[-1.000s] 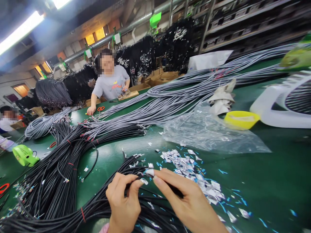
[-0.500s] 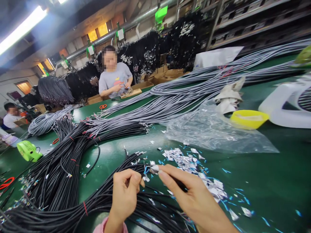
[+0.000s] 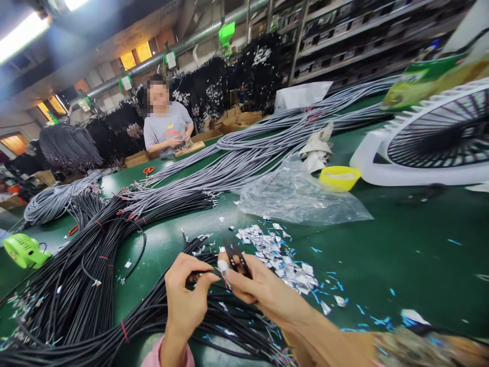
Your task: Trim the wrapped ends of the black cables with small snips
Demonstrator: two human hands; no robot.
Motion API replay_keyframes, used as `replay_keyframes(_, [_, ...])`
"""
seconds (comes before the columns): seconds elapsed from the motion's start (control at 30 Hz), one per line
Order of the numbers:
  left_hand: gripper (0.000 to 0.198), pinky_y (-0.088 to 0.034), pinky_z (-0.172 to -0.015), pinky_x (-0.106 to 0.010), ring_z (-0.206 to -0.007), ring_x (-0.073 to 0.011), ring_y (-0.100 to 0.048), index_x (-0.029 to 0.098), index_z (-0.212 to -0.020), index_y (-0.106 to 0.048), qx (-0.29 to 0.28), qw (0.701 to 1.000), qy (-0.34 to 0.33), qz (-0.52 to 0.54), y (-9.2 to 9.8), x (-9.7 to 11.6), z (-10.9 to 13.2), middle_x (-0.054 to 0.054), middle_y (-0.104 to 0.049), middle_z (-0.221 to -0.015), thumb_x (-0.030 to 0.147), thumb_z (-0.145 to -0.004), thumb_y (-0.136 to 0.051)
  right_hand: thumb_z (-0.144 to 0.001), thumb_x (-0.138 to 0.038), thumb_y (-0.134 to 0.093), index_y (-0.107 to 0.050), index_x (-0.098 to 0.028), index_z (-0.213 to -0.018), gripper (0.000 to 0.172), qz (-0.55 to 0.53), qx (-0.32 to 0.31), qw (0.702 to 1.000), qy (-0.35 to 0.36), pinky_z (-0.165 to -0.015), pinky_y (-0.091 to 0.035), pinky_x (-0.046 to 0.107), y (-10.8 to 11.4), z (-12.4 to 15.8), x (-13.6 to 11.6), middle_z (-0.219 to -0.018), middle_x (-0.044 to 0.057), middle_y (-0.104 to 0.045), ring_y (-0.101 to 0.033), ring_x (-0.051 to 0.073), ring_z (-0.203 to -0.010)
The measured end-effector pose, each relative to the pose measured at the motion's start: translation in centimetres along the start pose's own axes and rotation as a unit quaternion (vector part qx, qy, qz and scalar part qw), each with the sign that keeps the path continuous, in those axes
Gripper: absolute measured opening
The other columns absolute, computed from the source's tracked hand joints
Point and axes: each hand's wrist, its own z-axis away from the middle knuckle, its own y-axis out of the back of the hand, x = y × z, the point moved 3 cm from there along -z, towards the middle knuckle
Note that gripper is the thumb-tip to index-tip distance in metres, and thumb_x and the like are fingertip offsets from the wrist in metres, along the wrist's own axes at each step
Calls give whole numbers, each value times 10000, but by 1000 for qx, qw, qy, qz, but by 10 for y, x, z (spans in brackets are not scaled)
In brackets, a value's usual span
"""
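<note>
My left hand (image 3: 187, 290) is closed, pinching the end of a black cable (image 3: 214, 272) between thumb and fingers. Thin coloured wires (image 3: 226, 281) stick out at that end, right by my right fingertips. My right hand (image 3: 255, 285) is closed around small black snips (image 3: 237, 259), whose dark blades point up and away. Something white covers a fingertip (image 3: 222, 266) of this hand. Beneath and left of both hands runs a thick bundle of black cables (image 3: 153, 311), tied with a red band. Just beyond my right hand lies a pile of silvery foil scraps (image 3: 282, 255) and blue wire bits.
Grey cables (image 3: 214, 173) stretch across the green table (image 3: 401, 244). Clear plastic bag (image 3: 298, 199), yellow bowl (image 3: 340, 178) and white fan (image 3: 431, 137) stand right; a green fan (image 3: 25, 251) stands left. A co-worker (image 3: 168, 127) handles something across the table. Orange-handled scissors (image 3: 148, 170) lie nearby.
My view has swung to the right. The snips now show clearly in my right hand, and its fingers have come closer to my left hand at the cable end.
</note>
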Motion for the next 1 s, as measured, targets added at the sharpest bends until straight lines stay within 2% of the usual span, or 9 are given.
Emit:
replay_keyframes(0.1, [97,-381,-518,-211,-569,-132,-512,168,-669,-655,22,999,5,-24,-1,-1,1,-1,-592,-617,155,-761,-628,-648,-575,-704,-461,-196,-707,454,12,29,999,24,-354,-115,185,-1,-1,-3,-492,-122,-241,-135,39,-391])
replay_keyframes(0.23, [286,-336,-490,-208,-508,-115,-481,153,-583,-619,-45,998,41,-16,-6,0,2,2,-559,-546,225,-843,-524,-653,-601,-676,-474,-198,-668,451,46,19,997,65,-367,-192,204,-4,2,-8,-498,-98,-299,-210,61,-394])
replay_keyframes(0.3, [357,-326,-492,-210,-501,-114,-474,151,-530,-582,-76,995,61,-8,-6,-2,2,2,-542,-520,250,-858,-483,-671,-534,-694,-470,-202,-620,404,142,105,972,158,-410,-267,226,6,4,-17,-535,-56,-388,-327,98,-447])
replay_keyframes(0.37, [394,-314,-480,-210,-485,-112,-457,155,-497,-538,-88,992,87,1,-5,-5,2,6,-514,-497,280,-862,-458,-738,-499,-637,-451,-215,-629,357,241,259,897,266,-455,-320,246,20,11,-29,-570,-31,-435,-401,134,-505])
replay_keyframes(0.43, [401,-301,-459,-208,-465,-109,-433,161,-498,-506,-83,990,112,15,-4,-8,2,14,-482,-479,312,-863,-432,-841,-455,-521,-450,-224,-720,271,247,323,868,284,-447,-324,249,31,13,-34,-559,-44,-408,-390,138,-484])
replay_keyframes(0.5, [397,-292,-446,-207,-452,-108,-418,165,-509,-494,-75,989,125,20,-4,-11,2,20,-468,-469,329,-862,-420,-843,-435,-524,-461,-220,-734,249,260,307,871,283,-443,-343,245,31,11,-37,-573,-40,-427,-408,137,-482])
replay_keyframes(0.7, [359,-324,-474,-205,-480,-115,-471,155,-518,-534,-59,994,86,-17,-8,-4,4,-2,-538,-502,271,-847,-449,-836,-460,-520,-464,-206,-622,336,315,116,916,221,-454,-387,234,0,4,-28,-568,-34,-449,-438,132,-499])
replay_keyframes(0.83, [347,-336,-474,-197,-487,-116,-499,149,-538,-570,-58,995,72,-48,-10,-1,5,-11,-566,-515,244,-850,-453,-867,-357,-474,-423,-218,-626,283,350,160,885,261,-459,-378,238,-4,7,-26,-586,-31,-434,-434,138,-507])
replay_keyframes(1.0, [362,-334,-458,-191,-480,-116,-508,152,-519,-565,-54,995,52,-72,-11,0,5,-10,-557,-495,242,-853,-457,-860,-269,-486,-442,-223,-637,232,393,294,802,340,-464,-362,241,13,13,-34,-585,-26,-442,-430,146,-504])
